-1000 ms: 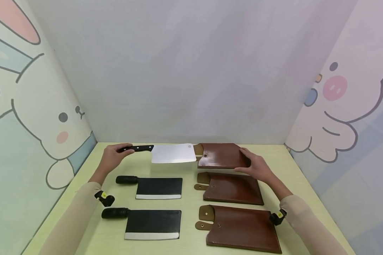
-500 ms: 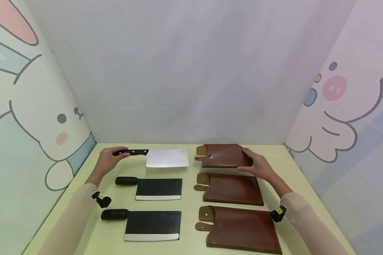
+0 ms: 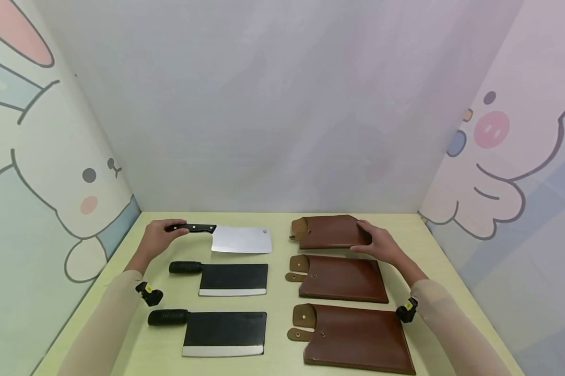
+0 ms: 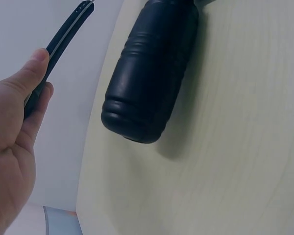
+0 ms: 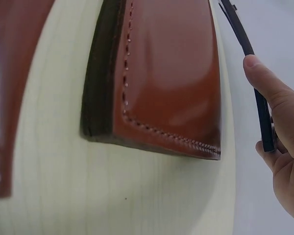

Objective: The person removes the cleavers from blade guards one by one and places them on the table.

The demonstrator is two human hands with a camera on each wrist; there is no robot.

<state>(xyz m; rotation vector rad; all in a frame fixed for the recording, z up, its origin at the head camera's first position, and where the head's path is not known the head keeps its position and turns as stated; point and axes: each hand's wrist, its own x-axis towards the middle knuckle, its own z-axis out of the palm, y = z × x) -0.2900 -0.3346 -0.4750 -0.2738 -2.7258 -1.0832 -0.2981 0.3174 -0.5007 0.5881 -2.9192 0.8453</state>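
Observation:
My left hand (image 3: 156,239) pinches the black riveted handle (image 4: 63,44) of a cleaver (image 3: 242,239) with a bare silver blade, at the back left of the table. Thumb and fingers lie on opposite sides of that handle. At the back right, my right hand (image 3: 380,243) grips the closed end of a brown leather knife sheath (image 3: 331,232), seen edge-on in the right wrist view. The sheath's flap end points left toward the blade's tip, with a gap between the two. Whether the cleaver and sheath touch the table is hard to tell.
Two black-bladed cleavers, a middle one (image 3: 234,277) and a front one (image 3: 226,330), lie on the left. Two more leather sheaths, a middle one (image 3: 345,278) and a front one (image 3: 360,337), lie on the right. A pale wall (image 3: 282,115) stands behind the table.
The silver cleaver has moved left and down, away from the sheath's mouth, which it met or overlapped in view a second ago. The held sheath has shifted slightly right and lower.

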